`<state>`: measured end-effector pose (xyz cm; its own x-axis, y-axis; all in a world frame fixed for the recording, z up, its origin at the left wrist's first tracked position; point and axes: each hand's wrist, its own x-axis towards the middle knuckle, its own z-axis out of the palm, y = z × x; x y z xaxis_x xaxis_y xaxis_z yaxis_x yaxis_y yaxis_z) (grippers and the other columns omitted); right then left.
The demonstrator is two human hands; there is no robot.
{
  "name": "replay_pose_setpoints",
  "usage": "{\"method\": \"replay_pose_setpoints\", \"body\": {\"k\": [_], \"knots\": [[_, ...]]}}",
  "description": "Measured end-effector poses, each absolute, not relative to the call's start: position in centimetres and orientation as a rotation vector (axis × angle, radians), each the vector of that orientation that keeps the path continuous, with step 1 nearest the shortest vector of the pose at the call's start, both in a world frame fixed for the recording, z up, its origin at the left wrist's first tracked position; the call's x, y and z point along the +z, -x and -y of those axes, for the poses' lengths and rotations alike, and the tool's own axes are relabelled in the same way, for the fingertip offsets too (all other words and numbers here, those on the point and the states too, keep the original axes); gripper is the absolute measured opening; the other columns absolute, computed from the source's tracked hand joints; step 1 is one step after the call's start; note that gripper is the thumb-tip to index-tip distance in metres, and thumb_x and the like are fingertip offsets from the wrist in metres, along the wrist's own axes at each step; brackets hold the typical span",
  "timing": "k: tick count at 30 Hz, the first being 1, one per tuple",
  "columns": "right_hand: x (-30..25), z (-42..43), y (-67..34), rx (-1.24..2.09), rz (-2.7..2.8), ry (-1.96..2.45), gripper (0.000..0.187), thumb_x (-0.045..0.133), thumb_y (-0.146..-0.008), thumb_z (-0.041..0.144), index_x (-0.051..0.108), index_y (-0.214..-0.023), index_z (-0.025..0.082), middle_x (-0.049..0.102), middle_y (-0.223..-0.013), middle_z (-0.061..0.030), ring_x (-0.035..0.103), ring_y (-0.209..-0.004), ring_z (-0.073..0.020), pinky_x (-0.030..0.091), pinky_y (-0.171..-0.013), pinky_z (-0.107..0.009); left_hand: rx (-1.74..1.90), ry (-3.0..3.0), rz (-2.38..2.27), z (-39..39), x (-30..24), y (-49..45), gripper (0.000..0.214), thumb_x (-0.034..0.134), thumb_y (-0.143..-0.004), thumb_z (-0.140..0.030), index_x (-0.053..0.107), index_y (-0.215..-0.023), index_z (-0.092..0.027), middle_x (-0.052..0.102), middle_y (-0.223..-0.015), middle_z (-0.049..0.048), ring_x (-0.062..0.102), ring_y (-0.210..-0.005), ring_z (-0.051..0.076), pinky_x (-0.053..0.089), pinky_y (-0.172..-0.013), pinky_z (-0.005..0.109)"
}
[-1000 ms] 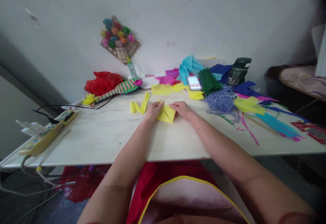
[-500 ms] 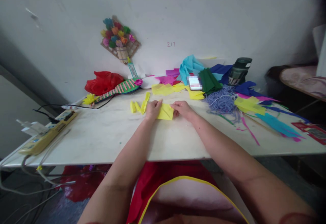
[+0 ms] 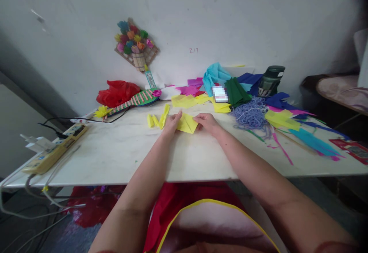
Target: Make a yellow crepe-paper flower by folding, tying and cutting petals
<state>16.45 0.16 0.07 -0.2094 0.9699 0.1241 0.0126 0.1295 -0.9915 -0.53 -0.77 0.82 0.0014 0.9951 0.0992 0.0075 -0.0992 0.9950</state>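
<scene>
Between my two hands is a piece of yellow crepe paper (image 3: 186, 123), held just above the white table (image 3: 120, 145). My left hand (image 3: 171, 122) pinches its left edge, thumb on top. On the opposite side, my right hand (image 3: 206, 122) grips the right edge between thumb and fingers. A crease runs across the sheet. Close beside my left hand lie a few small folded yellow paper pieces (image 3: 154, 121), with a twisted yellow strip (image 3: 164, 115) nearest to it.
Behind the hands lie yellow sheets (image 3: 184, 101) and dark green paper (image 3: 236, 92). Purple yarn (image 3: 250, 113) and a dark bottle (image 3: 270, 80) are on the right. A power strip (image 3: 54, 149) with cables sits at the left edge, near a green decorated lute shape (image 3: 140, 99).
The yellow paper has tilted, its lower right corner now pointing down toward me. Both hands keep their hold, and the left has turned slightly.
</scene>
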Motion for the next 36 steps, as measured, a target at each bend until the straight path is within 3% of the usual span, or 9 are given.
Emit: {"method": "replay_pose_setpoints", "body": {"k": [8,18,36], "knots": [[-0.24,-0.56,-16.86,1.276,1.376,0.973,0.019,0.063,-0.066,0.035,0.057,-0.069,0.016,0.059,-0.051,0.0020,0.053,-0.043,-0.0109,0.041,-0.042,-0.022,1.175,-1.238,-0.941,0.21,0.09,1.13,0.036,0.073,-0.054,-0.040,0.056,-0.070,-0.013,0.062,-0.065,0.0031,0.058,-0.059,0.014,0.048,-0.056,0.028],[0.07,-0.27,-16.81,1.322,1.391,0.995,0.021,0.066,-0.059,0.031,0.062,-0.073,0.015,0.062,-0.061,-0.0007,0.055,-0.052,-0.0119,0.042,-0.042,-0.022,1.121,-1.277,-0.960,0.35,-0.02,0.97,0.034,0.072,-0.056,-0.039,0.058,-0.071,-0.012,0.062,-0.065,0.0032,0.058,-0.058,0.014,0.047,-0.054,0.025],[-0.06,-0.42,-17.02,1.360,1.359,0.966,0.021,0.063,-0.062,0.027,0.064,-0.079,0.016,0.064,-0.064,-0.0017,0.056,-0.053,-0.0132,0.044,-0.042,-0.023,1.150,-1.191,-0.858,0.15,0.00,1.25,0.026,0.066,-0.057,-0.025,0.064,-0.079,-0.012,0.065,-0.070,0.0050,0.061,-0.065,0.017,0.049,-0.060,0.029]]}}
